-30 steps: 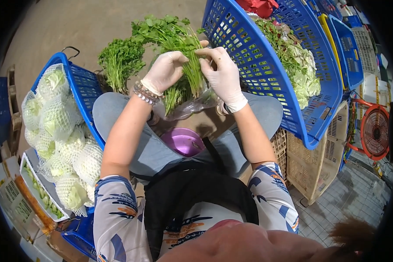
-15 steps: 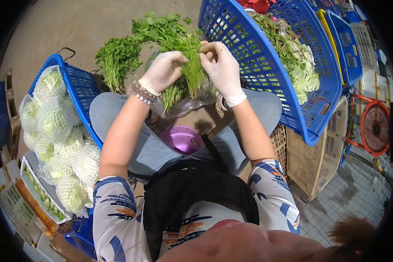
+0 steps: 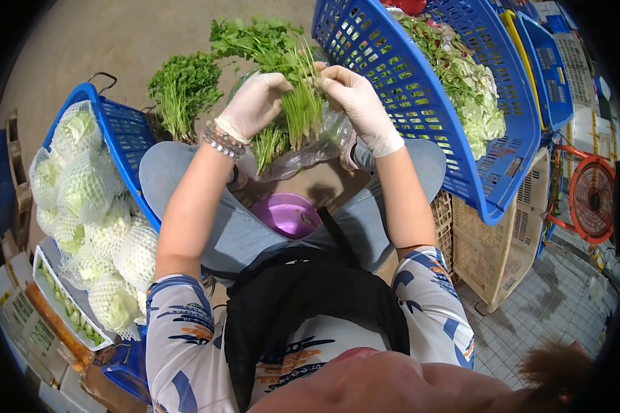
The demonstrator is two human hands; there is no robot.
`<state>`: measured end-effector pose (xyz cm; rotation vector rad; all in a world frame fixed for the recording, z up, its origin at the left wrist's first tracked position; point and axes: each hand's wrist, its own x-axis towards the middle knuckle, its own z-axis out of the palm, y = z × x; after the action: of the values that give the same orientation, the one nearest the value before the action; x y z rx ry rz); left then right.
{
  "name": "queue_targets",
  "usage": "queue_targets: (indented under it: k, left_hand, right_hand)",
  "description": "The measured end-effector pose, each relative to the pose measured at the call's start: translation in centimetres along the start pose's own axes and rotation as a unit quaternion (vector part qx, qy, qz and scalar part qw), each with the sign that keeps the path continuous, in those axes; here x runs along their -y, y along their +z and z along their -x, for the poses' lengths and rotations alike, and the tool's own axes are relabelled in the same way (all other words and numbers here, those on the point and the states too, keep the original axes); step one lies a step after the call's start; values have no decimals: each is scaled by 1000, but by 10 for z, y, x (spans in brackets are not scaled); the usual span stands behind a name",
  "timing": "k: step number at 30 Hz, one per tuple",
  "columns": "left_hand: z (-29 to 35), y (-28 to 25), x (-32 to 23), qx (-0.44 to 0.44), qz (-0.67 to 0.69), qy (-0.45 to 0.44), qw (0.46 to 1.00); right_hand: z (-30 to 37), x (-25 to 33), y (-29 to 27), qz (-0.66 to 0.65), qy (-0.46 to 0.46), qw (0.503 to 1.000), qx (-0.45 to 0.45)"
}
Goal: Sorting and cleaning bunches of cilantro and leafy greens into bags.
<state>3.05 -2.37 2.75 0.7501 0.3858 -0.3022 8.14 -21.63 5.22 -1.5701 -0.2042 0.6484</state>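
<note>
Gloved in white, my left hand (image 3: 254,104) is closed round a bunch of coriander (image 3: 302,113), whose leaves fan out beyond the fingers and whose pale root ends point toward me. My right hand (image 3: 359,104), also gloved, pinches thin stems at the bunch's right side; its fingertips partly hide them. Below the bunch, a clear plastic bag (image 3: 303,162) lies crumpled with more green stems (image 3: 269,146) at its left. Another coriander bunch (image 3: 183,98) stands on the floor to the left.
A blue basket of trimmed leaves (image 3: 420,110) leans at my right. At left, a blue basket (image 3: 125,124) holds cabbages (image 3: 83,189) in white foam nets. A purple basin (image 3: 286,213) sits between my legs. An orange fan (image 3: 592,197) stands far right.
My right hand has shifted slightly right and turned, drawing at stems along the bunch. My left hand has moved a little up and left, still gripping the coriander.
</note>
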Motion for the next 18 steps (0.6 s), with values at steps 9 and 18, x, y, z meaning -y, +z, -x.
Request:
queue_targets:
  k: [9, 18]
  left_hand:
    - [19, 35, -17, 43, 92, -19, 995]
    - [9, 17, -9, 51, 77, -5, 996]
  right_hand:
    - [-2, -6, -4, -82, -16, 995, -58]
    - [9, 3, 12, 315, -234, 914, -101]
